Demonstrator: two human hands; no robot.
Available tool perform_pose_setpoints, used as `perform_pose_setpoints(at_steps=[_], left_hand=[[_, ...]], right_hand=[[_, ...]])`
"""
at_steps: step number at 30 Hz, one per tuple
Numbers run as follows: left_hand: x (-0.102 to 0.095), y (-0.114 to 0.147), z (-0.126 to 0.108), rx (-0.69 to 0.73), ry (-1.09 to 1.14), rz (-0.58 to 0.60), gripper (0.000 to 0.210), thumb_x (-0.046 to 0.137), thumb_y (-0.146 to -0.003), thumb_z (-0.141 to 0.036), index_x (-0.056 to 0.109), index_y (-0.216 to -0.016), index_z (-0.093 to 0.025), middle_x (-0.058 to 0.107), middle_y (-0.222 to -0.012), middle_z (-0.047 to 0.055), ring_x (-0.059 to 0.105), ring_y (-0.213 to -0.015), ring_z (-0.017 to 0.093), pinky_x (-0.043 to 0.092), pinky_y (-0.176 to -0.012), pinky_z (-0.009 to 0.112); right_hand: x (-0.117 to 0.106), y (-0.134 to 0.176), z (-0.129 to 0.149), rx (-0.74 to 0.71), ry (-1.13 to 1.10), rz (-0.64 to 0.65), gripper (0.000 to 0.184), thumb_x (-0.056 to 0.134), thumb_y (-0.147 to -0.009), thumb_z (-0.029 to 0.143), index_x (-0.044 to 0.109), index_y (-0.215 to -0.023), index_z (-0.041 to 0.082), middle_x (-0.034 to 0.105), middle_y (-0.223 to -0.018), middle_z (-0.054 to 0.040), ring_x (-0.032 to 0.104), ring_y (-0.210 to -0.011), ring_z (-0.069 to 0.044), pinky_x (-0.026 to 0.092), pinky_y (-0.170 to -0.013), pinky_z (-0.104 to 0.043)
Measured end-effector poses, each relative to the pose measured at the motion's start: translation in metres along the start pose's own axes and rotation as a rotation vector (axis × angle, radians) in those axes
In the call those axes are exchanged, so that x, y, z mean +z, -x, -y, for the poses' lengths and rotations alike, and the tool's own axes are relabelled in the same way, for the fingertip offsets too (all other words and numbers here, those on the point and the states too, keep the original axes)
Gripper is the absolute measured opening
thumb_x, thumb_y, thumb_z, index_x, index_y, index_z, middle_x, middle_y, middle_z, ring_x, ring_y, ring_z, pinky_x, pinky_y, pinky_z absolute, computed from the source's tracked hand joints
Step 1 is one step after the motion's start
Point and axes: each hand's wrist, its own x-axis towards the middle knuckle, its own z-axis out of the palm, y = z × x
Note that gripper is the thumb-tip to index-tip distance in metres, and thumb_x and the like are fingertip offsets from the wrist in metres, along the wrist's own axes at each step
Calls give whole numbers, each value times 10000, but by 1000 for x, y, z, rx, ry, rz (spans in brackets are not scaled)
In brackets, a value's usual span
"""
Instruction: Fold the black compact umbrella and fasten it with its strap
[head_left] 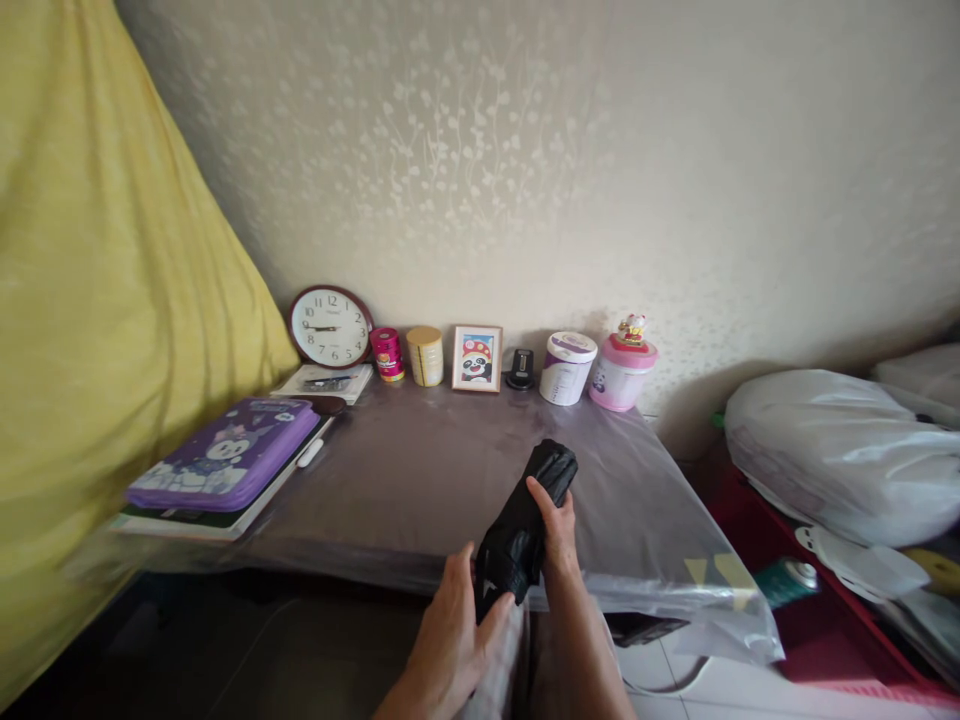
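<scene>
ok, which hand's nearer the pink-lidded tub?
Right. Right hand, on the black bundle, is in front and left of the pink-lidded tub; left hand is farther left and nearer the camera.

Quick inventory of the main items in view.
Bundle: 1, black, in both hands
Table: 1, greyish, centre
Curtain: 1, yellow, left
Clock: 1, white, back left
Case: 1, purple, table's left
Book: 1+, white, under case
Canisters: 2, pink/yellow, beside clock
Frame: 1, tan, back centre
Device: 1, black, beside frame
Tubs: 2, white/pink, back right
Figurine: 1, multicoloured, atop pink tub
Bag: 1+, white, right
Crate: 1, red, lower right
Left hand, right hand: 2, bare, on bundle
</scene>
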Motion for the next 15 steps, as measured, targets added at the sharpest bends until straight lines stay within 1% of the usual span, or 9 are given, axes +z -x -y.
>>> perform_pose_setpoints(at_steps=[1, 3, 7, 10, 13, 15], left_hand=[[-2, -2, -5, 27, -51, -15, 586, 462, -791, -431, 335, -1251, -90, 493, -1209, 186, 494, -1113, 261, 379, -920, 355], [-3, -7, -14, 60, -120, -3, 544, 446, -801, -444, 372, -1226, -112, 501, -1183, 166, 497, -1103, 257, 378, -923, 355], [2, -14, -24, 36, -233, -9, 545, 454, -788, -472, 409, -1191, -108, 514, -1135, 159, 520, -1060, 267, 400, -887, 354], [0, -18, -24, 22, -243, 19, 541, 460, -777, -498, 426, -1170, -127, 522, -1116, 135, 544, -1019, 249, 421, -848, 323], [-5, -24, -24, 42, -215, 36, 643, 473, -766, -504, 349, -1260, -111, 487, -1185, 146, 533, -1048, 243, 417, -855, 301], [-8, -28, -24, 44, -190, 53, 658, 491, -758, -465, 325, -1285, -107, 478, -1207, 150, 534, -1053, 240, 412, -853, 288]], right_hand=[[1, 1, 0, -16, 15, -8, 598, 767, -553, 415, 524, -1052, 194, 645, -707, 29, 616, -601, -171, 526, -568, -286], [4, 4, 0, -35, 49, -18, 595, 769, -550, 417, 517, -1043, 199, 643, -709, 28, 616, -602, -175, 529, -568, -291], [9, 12, 5, -56, 105, -18, 579, 769, -543, 419, 512, -1010, 193, 628, -672, 30, 603, -561, -174, 526, -546, -293], [11, 16, 8, -83, 140, -15, 564, 762, -552, 415, 508, -1003, 193, 628, -690, 27, 604, -572, -173, 520, -539, -283], [13, 18, 9, -114, 168, -4, 545, 753, -567, 410, 508, -1003, 195, 632, -730, 23, 614, -621, -171, 520, -571, -272], [15, 20, 9, -126, 181, -3, 539, 756, -565, 400, 509, -1000, 200, 637, -751, 24, 620, -650, -170, 519, -596, -266]])
